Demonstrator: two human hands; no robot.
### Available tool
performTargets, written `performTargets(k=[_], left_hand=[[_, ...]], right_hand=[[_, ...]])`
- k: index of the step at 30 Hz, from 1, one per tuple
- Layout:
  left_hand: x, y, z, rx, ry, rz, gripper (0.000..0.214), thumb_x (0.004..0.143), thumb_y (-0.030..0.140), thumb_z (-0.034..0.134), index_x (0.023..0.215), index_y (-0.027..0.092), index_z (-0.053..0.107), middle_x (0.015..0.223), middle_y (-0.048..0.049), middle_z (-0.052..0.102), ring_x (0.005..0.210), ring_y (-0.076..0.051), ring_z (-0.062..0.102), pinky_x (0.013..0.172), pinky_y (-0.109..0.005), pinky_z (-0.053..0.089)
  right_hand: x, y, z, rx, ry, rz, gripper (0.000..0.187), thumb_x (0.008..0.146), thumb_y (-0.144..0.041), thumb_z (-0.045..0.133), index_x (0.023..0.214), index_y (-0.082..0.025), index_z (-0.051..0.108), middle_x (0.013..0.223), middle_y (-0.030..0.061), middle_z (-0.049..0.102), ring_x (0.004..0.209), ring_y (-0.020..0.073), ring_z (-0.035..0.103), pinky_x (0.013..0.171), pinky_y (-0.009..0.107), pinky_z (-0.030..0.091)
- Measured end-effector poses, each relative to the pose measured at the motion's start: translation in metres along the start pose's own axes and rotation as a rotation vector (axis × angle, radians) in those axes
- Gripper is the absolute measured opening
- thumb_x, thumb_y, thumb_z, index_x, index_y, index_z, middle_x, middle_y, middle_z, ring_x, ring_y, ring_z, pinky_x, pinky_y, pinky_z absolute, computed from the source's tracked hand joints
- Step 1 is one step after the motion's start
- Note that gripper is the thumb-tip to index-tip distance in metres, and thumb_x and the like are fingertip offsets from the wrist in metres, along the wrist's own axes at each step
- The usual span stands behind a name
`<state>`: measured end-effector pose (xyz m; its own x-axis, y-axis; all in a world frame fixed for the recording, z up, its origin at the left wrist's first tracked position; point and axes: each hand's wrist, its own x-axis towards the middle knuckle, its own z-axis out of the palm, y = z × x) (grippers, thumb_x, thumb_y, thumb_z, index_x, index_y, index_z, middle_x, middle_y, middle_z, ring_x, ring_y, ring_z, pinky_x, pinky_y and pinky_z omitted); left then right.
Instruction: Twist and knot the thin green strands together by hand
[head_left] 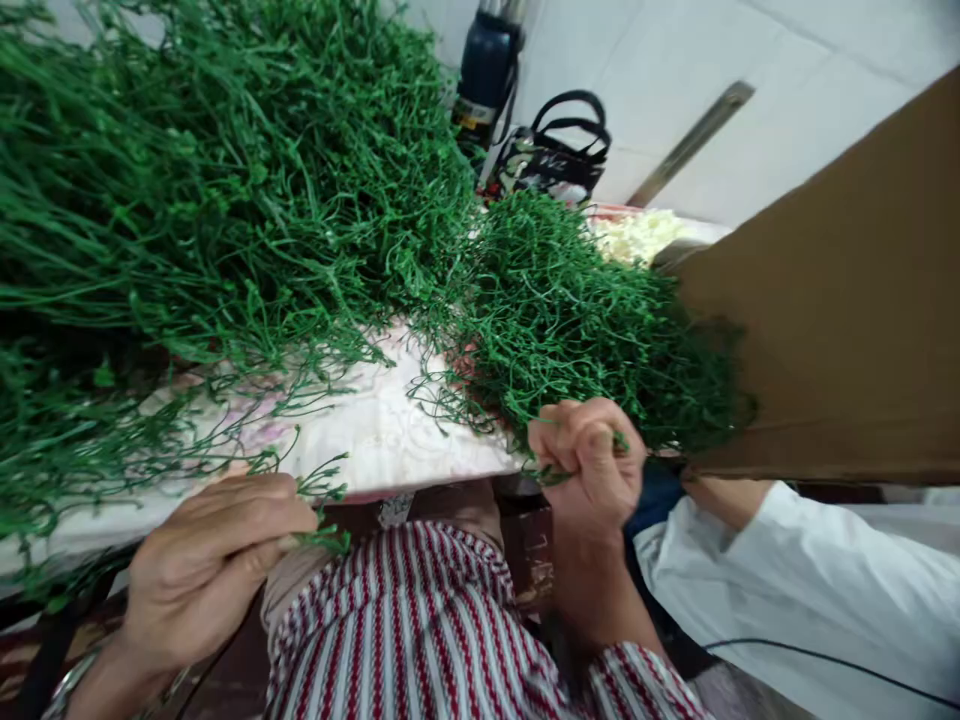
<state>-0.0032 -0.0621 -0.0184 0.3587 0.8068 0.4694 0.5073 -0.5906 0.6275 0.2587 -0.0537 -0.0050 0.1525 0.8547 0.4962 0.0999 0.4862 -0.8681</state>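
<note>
My left hand [217,560] has its thumb and forefinger pinched together on a few thin green sprigs [322,490], whose branching tips stick out past my fingertips toward my other hand. My right hand [589,455] is clenched into a fist, thumb folded over the fingers, with green bits [619,441] poking out of it; how much more is inside my grip I cannot tell. Just beyond my right knuckles lies the smaller heap [570,310] of the same tangled green stems. The larger heap [225,180] rises beyond my left fingers, with loose strands trailing down close beside them. Between my two hands, and a little farther out, a pale flowered cloth [382,420] shows bare. Beyond the smaller heap, well away from my fingers, stand a dark bottle [487,70] and a black-handled bag [559,150]; to the right of that bag are pale yellowish pieces [641,235]. A brown cardboard panel [840,300] stands to the right of my fist, and below it, near my right wrist, comes another person's white sleeve [810,580]. My striped garment [405,620] lies below and between my hands.
</note>
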Motion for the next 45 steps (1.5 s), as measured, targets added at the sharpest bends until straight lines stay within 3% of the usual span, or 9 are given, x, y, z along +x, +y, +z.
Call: performTargets(k=[3, 7, 12, 14, 17, 23, 27, 36, 45], left_hand=[[0.007, -0.001, 0.009, -0.030, -0.064, 0.074, 0.026, 0.079, 0.009, 0.047, 0.089, 0.030, 0.058, 0.072, 0.0016, 0.066, 0.069, -0.016, 0.063, 0.055, -0.027, 0.049], [0.023, 0.007, 0.026, -0.051, -0.034, -0.037, 0.019, 0.080, 0.010, 0.049, 0.088, 0.025, 0.058, 0.081, -0.0003, 0.064, 0.075, -0.015, 0.062, 0.062, -0.024, 0.049], [0.034, 0.012, 0.037, -0.079, -0.030, -0.064, 0.014, 0.081, 0.011, 0.048, 0.084, 0.022, 0.057, 0.085, -0.0015, 0.061, 0.081, -0.015, 0.058, 0.071, -0.027, 0.047], [0.039, 0.013, 0.039, -0.064, -0.022, -0.053, 0.014, 0.081, 0.010, 0.049, 0.084, 0.021, 0.057, 0.085, -0.0021, 0.060, 0.083, -0.016, 0.057, 0.073, -0.028, 0.046], [0.051, 0.015, 0.042, -0.052, 0.035, -0.070, 0.012, 0.080, 0.010, 0.051, 0.082, 0.019, 0.059, 0.085, -0.0028, 0.057, 0.082, -0.015, 0.055, 0.071, -0.027, 0.044], [0.071, 0.021, 0.052, -0.263, 0.071, -0.179, 0.010, 0.078, 0.010, 0.053, 0.077, 0.016, 0.061, 0.074, -0.0006, 0.056, 0.072, -0.012, 0.053, 0.066, -0.024, 0.042], [0.070, 0.021, 0.049, -0.314, 0.062, -0.257, 0.010, 0.077, 0.009, 0.053, 0.080, 0.016, 0.059, 0.073, 0.0009, 0.059, 0.069, -0.010, 0.053, 0.065, -0.021, 0.043], [0.069, 0.027, 0.021, -0.086, -0.249, -0.175, 0.015, 0.079, 0.009, 0.051, 0.088, 0.016, 0.060, 0.085, -0.0015, 0.065, 0.079, -0.013, 0.058, 0.072, -0.025, 0.042], [0.047, 0.016, 0.050, -0.565, 0.073, -0.191, 0.010, 0.076, 0.008, 0.059, 0.072, 0.016, 0.063, 0.070, -0.0003, 0.051, 0.071, -0.011, 0.050, 0.067, -0.024, 0.040]], right_hand=[[0.028, -0.025, -0.033, -0.426, 0.054, -0.261, 0.028, 0.088, -0.036, 0.048, 0.065, -0.021, 0.051, 0.053, -0.0002, 0.044, 0.047, 0.0125, 0.041, 0.048, 0.028, 0.035], [0.081, -0.036, -0.069, -1.054, 0.229, -0.438, 0.025, 0.091, -0.031, 0.044, 0.076, -0.021, 0.061, 0.072, 0.0045, 0.057, 0.070, 0.0165, 0.053, 0.069, 0.032, 0.042], [0.129, -0.016, -0.107, -1.444, -0.111, -0.294, 0.040, 0.078, -0.042, 0.062, 0.112, -0.020, 0.058, 0.089, 0.0086, 0.060, 0.089, 0.0252, 0.054, 0.086, 0.046, 0.038], [0.126, -0.014, -0.108, -1.389, -0.156, -0.284, 0.049, 0.076, -0.040, 0.064, 0.120, -0.021, 0.053, 0.097, 0.0097, 0.060, 0.093, 0.0256, 0.054, 0.087, 0.045, 0.039], [0.102, -0.020, -0.089, -1.160, -0.119, -0.332, 0.029, 0.084, -0.033, 0.056, 0.110, -0.020, 0.060, 0.098, 0.0085, 0.061, 0.091, 0.0217, 0.057, 0.083, 0.038, 0.044], [0.042, 0.002, -0.005, -0.491, -0.546, -0.181, 0.024, 0.085, -0.030, 0.056, 0.104, -0.016, 0.060, 0.091, 0.0058, 0.064, 0.084, 0.0148, 0.059, 0.076, 0.027, 0.047], [0.019, 0.028, 0.035, -0.347, -0.524, -0.183, 0.013, 0.086, -0.025, 0.053, 0.087, -0.013, 0.060, 0.073, 0.0034, 0.058, 0.070, 0.0124, 0.054, 0.066, 0.026, 0.044], [0.019, 0.035, 0.036, -0.321, -0.634, -0.191, 0.011, 0.087, -0.020, 0.050, 0.082, -0.014, 0.056, 0.071, 0.0027, 0.055, 0.067, 0.0119, 0.051, 0.063, 0.025, 0.039], [0.003, 0.040, 0.043, -0.109, -0.664, -0.028, 0.013, 0.089, -0.026, 0.046, 0.080, -0.016, 0.048, 0.073, 0.0002, 0.048, 0.067, 0.0104, 0.045, 0.063, 0.023, 0.036]])
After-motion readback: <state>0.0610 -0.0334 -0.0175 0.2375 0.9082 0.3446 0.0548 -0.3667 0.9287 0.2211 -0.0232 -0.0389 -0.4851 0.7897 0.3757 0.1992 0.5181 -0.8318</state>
